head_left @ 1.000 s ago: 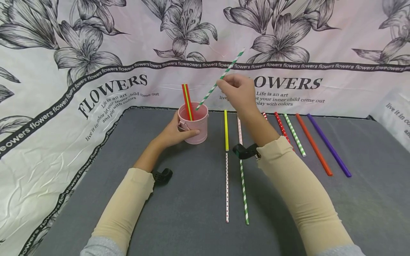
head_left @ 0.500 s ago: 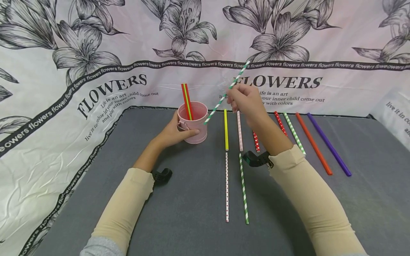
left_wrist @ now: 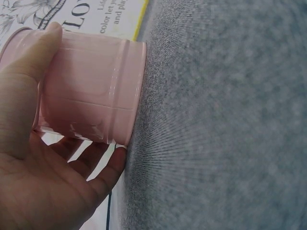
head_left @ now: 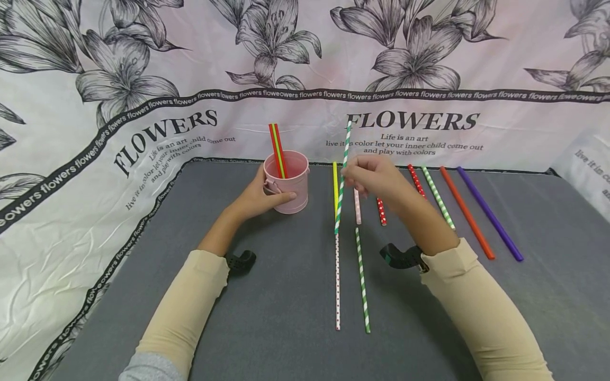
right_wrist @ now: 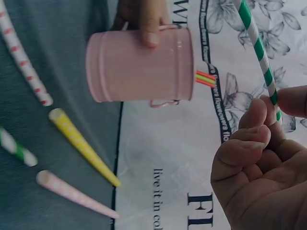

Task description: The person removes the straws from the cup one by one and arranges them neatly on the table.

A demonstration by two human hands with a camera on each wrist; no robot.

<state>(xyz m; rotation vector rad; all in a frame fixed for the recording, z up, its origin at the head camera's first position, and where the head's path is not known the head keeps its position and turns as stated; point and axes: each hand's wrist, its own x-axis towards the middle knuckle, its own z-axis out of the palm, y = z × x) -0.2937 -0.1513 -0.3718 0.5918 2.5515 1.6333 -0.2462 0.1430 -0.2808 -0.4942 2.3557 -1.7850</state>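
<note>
Right of centre, the right hand [head_left: 374, 174] pinched a raised green-striped straw [head_left: 340, 203]; left of centre, the left hand [head_left: 259, 198] gripped a pink bucket [head_left: 297, 185]. Laying-out seemed underway, calling next for lowering.

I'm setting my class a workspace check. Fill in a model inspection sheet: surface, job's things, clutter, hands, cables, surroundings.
Surface: grey tabletop, loose straws laid out on it
Job's things: pink bucket, upright; red and lime straws standing inside
Clutter: nothing seen
Hands: left hand grips the bucket; right hand pinches a green-and-white straw outside it
Cables: nothing seen
Surroundings: flower-print cloth behind
</note>
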